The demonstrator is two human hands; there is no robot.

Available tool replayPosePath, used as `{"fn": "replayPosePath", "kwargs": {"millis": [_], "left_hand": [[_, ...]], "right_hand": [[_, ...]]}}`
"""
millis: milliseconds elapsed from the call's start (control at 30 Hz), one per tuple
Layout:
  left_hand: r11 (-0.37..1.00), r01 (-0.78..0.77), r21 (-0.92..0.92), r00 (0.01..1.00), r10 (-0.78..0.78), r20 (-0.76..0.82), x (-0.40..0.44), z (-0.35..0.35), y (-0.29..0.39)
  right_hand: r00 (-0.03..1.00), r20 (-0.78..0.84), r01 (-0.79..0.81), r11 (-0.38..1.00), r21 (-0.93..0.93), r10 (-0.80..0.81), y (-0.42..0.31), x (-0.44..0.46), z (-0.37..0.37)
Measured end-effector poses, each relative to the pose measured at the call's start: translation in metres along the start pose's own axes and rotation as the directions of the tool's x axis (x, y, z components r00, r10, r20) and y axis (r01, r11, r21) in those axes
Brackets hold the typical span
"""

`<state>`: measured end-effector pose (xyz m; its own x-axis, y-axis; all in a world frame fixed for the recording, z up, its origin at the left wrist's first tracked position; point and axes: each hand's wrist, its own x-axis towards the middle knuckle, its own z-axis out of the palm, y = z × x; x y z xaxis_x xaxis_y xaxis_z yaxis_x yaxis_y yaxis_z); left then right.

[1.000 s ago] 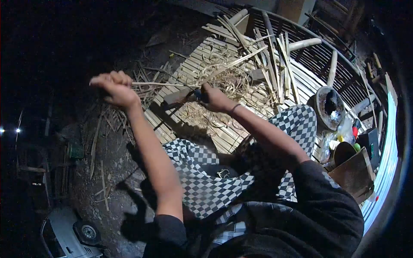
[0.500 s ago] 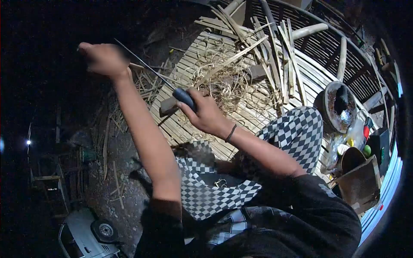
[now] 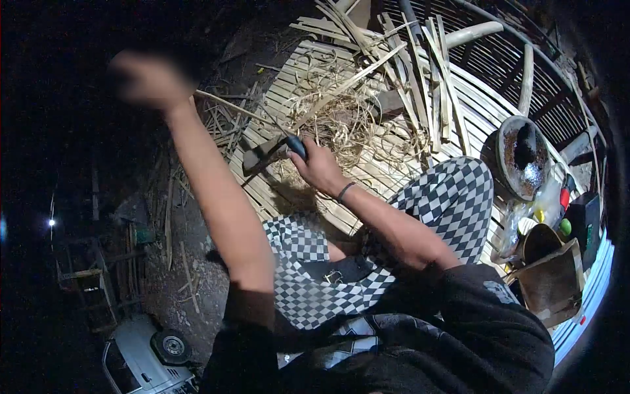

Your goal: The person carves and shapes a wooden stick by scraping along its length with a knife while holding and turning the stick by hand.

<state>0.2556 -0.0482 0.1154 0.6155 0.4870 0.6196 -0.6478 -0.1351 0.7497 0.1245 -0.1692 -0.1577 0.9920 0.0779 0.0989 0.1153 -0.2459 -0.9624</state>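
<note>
My left hand (image 3: 149,82) is raised at the upper left, blurred, at the far end of a thin bamboo strip (image 3: 236,108); its fingers are smeared. The strip slants down toward my right hand (image 3: 319,167), which is closed around the dark handle of a knife (image 3: 296,146). The thin blade points up and left, beside the strip, and is hard to make out. Just left of the handle lies a wooden block (image 3: 256,156) on the slatted bamboo platform (image 3: 282,203). Curly shavings (image 3: 338,125) are heaped beyond my right hand.
Split bamboo strips (image 3: 433,85) lie at the top of the platform. On the right are a stone bowl (image 3: 522,157), plastic bags and a brown container (image 3: 550,282). My checkered trousers (image 3: 453,190) cover my folded legs. A vehicle (image 3: 147,354) stands at the lower left.
My left hand has moved up and away. The knife rose off the strip, its blade pointing up-left, then came back down beside it. The view has shifted slightly.
</note>
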Motion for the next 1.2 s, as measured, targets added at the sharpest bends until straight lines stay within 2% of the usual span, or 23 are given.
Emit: {"fn": "replayPosePath", "kwargs": {"millis": [33,133,200,333,400,433,500,600,633,667,733,833,867,933,1000,1067,1100,1167,1200], "left_hand": [[1.0,0.003,-0.001,1.0,-0.003,0.004,-0.001,0.0,0.0],[0.997,0.079,-0.001,0.996,-0.079,-0.032,-0.003,-0.001,0.003],[1.0,-0.004,-0.024,0.999,0.005,0.037,-0.008,-0.002,0.006],[1.0,-0.005,0.009,1.0,0.005,-0.007,-0.008,0.0,0.006],[0.999,-0.018,0.038,0.994,0.022,-0.108,-0.009,-0.005,0.011],[1.0,-0.015,-0.002,0.999,0.015,-0.043,-0.005,-0.013,0.011],[1.0,-0.028,0.013,0.999,0.028,-0.032,0.0,-0.022,0.009],[0.999,0.019,0.026,0.999,-0.018,-0.03,0.002,-0.027,0.008],[0.998,0.023,0.06,0.997,-0.018,-0.077,0.002,-0.028,0.007],[0.995,0.03,0.095,0.992,-0.018,-0.124,0.003,-0.03,0.005],[0.991,0.018,0.136,0.994,-0.003,-0.106,-0.002,-0.027,0.006],[0.99,0.009,0.142,0.996,0.003,-0.086,-0.002,-0.025,0.008],[0.993,0.013,0.114,0.997,-0.004,-0.073,-0.004,-0.026,0.009],[0.996,0.005,0.086,1.0,-0.002,-0.027,-0.001,-0.033,0.007],[0.998,-0.003,0.061,1.0,0.002,0.019,0.001,-0.036,0.006],[0.993,-0.006,0.115,0.998,0.012,-0.056,0.0,-0.037,0.008],[0.994,-0.008,0.112,0.998,0.014,-0.057,0.002,-0.042,0.006],[0.998,0.015,0.06,0.999,-0.013,-0.029,0.006,-0.054,0.004],[0.998,0.009,0.058,1.0,-0.007,-0.026,0.006,-0.052,0.006]], "right_hand": [[1.0,-0.004,-0.004,1.0,0.001,0.004,-0.015,-0.003,-0.009],[0.981,-0.08,0.187,0.973,0.136,-0.177,-0.052,-0.009,-0.02],[0.96,-0.105,0.273,0.947,0.168,-0.258,-0.063,-0.011,-0.022],[0.968,-0.082,0.249,0.943,0.222,-0.236,-0.002,-0.011,0.009],[0.993,-0.025,-0.115,0.993,0.017,0.115,0.041,-0.009,0.026],[0.994,-0.03,-0.108,0.994,0.012,0.108,0.047,-0.009,0.027],[0.997,-0.017,-0.081,0.991,-0.11,0.079,0.051,-0.009,0.029],[0.992,-0.035,-0.126,0.99,-0.062,0.124,0.043,-0.01,0.03],[0.991,-0.037,-0.131,0.99,-0.057,0.129,0.033,-0.01,0.024],[0.994,-0.021,-0.108,0.994,-0.029,0.108,0.022,-0.011,0.018],[0.996,-0.007,-0.09,0.996,-0.003,0.09,-0.001,-0.01,0.008],[0.982,-0.032,0.187,0.973,0.134,-0.184,-0.038,-0.011,0.002],[0.983,-0.029,0.184,0.974,0.133,-0.182,-0.042,-0.011,0.001],[0.954,-0.071,0.298,0.938,0.179,-0.29,-0.045,-0.011,0.003],[0.961,-0.049,0.278,0.934,0.224,-0.274,-0.025,-0.013,0.008],[0.993,-0.072,0.093,0.995,0.046,-0.089,0.036,-0.011,0.036],[0.993,-0.072,0.096,0.994,0.044,-0.093,0.043,-0.011,0.033],[0.997,-0.032,-0.07,0.993,-0.1,0.067,0.055,-0.01,0.033],[0.997,-0.036,-0.065,0.993,-0.097,0.062,0.055,-0.008,0.033]]}}
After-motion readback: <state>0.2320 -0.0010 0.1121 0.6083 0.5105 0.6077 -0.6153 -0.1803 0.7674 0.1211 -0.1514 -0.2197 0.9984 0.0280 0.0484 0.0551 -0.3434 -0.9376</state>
